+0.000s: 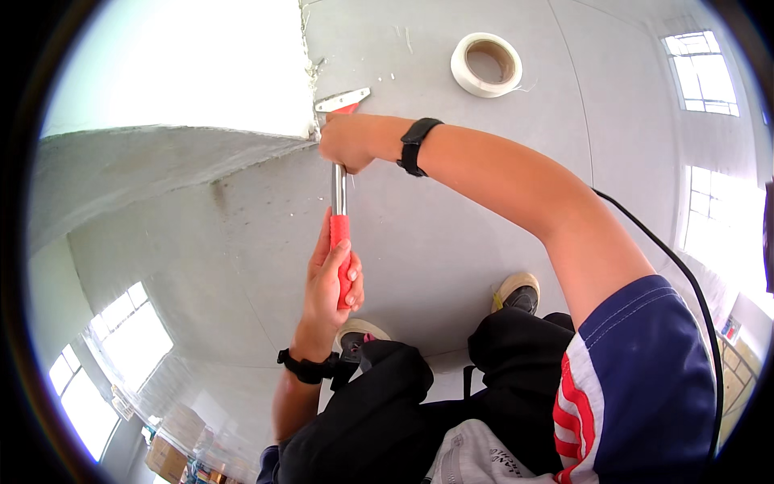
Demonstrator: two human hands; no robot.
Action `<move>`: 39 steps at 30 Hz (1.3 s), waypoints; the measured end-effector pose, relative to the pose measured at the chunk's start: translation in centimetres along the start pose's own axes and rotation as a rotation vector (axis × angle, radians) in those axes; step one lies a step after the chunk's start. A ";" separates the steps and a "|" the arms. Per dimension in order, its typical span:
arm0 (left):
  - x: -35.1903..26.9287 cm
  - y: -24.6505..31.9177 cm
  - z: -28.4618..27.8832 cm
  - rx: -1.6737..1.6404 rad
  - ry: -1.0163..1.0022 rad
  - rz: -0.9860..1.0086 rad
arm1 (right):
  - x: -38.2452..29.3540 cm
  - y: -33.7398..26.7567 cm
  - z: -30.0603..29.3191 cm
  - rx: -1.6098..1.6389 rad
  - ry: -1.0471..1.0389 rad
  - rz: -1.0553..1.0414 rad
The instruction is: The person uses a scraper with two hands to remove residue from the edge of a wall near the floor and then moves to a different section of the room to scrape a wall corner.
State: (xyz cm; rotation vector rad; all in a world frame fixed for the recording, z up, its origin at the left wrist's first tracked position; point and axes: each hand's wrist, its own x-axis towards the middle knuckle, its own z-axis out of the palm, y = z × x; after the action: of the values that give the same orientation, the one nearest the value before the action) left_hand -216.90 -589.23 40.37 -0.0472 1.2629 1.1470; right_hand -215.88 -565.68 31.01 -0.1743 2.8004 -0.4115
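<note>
Both my hands hold a long-handled scraper [339,193] with a red grip and a bright metal shaft. Around the red grip at the lower end, my left hand [332,281] is closed. My right hand [351,140] grips near the head and hides that part of the shaft. The scraper's pale metal head [343,99] lies near the floor, close to the rough, crumbling edge of a white wall corner [309,72]. Whether the blade touches the floor I cannot tell.
On the grey floor [423,242], a roll of white tape [486,65] lies beyond my right forearm, with loose threads by it. Small white crumbs are scattered near the wall. A black cable [665,242] runs beside my right arm. A cardboard box [166,460] stands far behind at left.
</note>
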 end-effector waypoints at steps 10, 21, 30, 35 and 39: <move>-0.6 -1.2 -0.3 0.010 0.005 -0.009 | 0.2 -1.1 0.2 -0.024 -0.060 -0.037; -0.6 -0.8 -0.4 -0.041 -0.032 -0.015 | -0.4 -1.1 -1.0 0.081 -0.084 0.068; -0.2 -0.5 -0.1 -0.061 0.000 -0.029 | 0.4 -0.2 -1.1 -0.027 -0.094 -0.008; 0.0 -0.6 -0.1 -0.049 -0.018 -0.027 | 0.4 0.0 -0.7 0.003 -0.101 -0.007; -0.1 -0.5 0.1 -0.080 -0.009 -0.028 | -0.1 -0.5 -2.0 -0.020 -0.099 0.009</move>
State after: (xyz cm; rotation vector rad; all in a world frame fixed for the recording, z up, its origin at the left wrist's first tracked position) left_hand -216.48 -589.44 40.20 -0.1188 1.2041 1.1724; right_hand -216.38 -565.64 32.97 -0.1806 2.7075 -0.3631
